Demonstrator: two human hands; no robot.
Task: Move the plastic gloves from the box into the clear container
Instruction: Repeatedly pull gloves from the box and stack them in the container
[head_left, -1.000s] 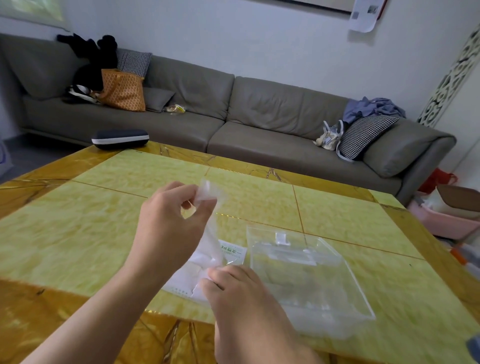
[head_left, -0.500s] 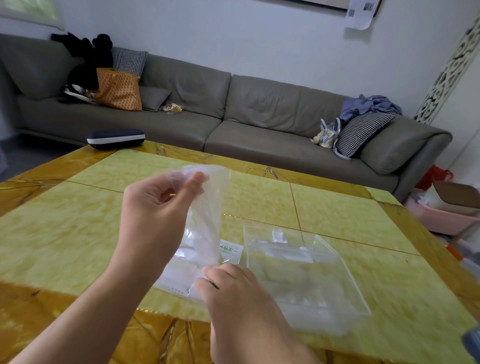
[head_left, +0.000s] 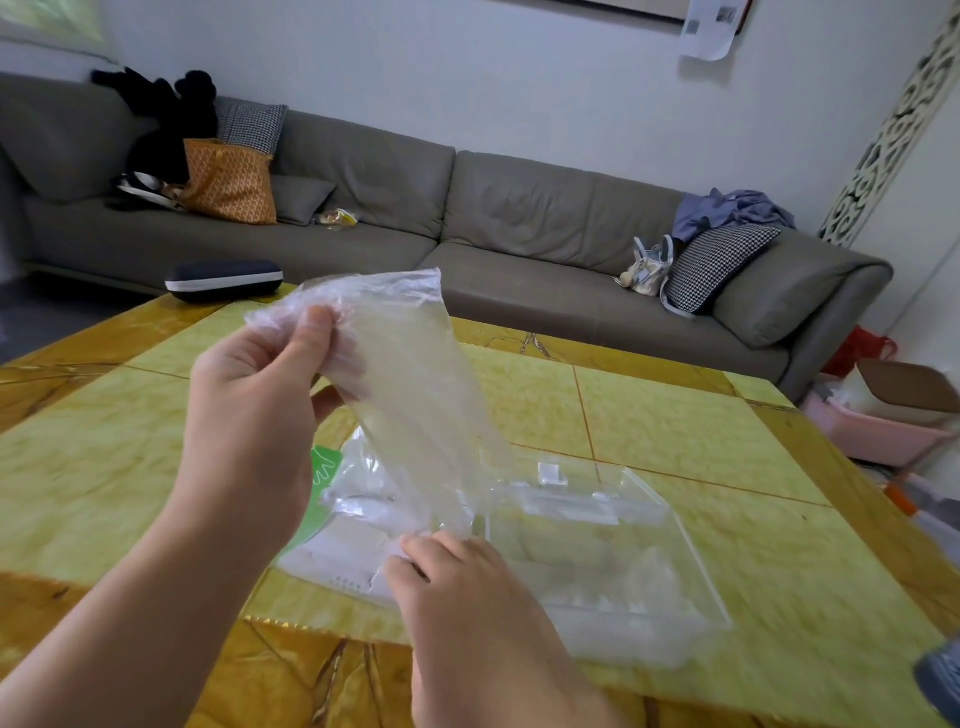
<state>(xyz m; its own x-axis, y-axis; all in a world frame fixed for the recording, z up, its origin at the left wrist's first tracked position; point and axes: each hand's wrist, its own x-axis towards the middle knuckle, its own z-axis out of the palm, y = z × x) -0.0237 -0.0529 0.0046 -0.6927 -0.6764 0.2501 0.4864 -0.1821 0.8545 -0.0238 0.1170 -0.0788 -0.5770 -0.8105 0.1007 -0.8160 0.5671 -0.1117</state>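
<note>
Step in hand, as judged: a glove is being drawn out of the box, transfer to the container not yet done. The left hand (head_left: 249, 410) is raised above the desk, thumb and fingers pinched on the top edge of a thin plastic glove (head_left: 410, 395). The glove hangs down and to the right from that pinch, its lower end reaching the box (head_left: 348, 530), which lies flat just below and between the hands. The right hand (head_left: 467, 597) is held low, fingers curled down onto the near edge of the box; whether the glove's tail is also caught under them cannot be told. The clear container (head_left: 623, 561) lies open just right of the right hand, touching or nearly touching the box. A few crumpled gloves seem to be inside it already, though blur makes this uncertain.

Next move, as judged: the glove must be pulled fully free while the box is held down, then carried right and dropped into the container. Thin film may cling or drag a second glove out.

The desk (head_left: 675, 415) is yellow-green marbled with gold borders. A dark case (head_left: 223, 280) is seen at the far left edge, beyond the left hand. A grey sofa (head_left: 519, 218) with cushions, a bag and clothes is seen behind, against a white wall.
</note>
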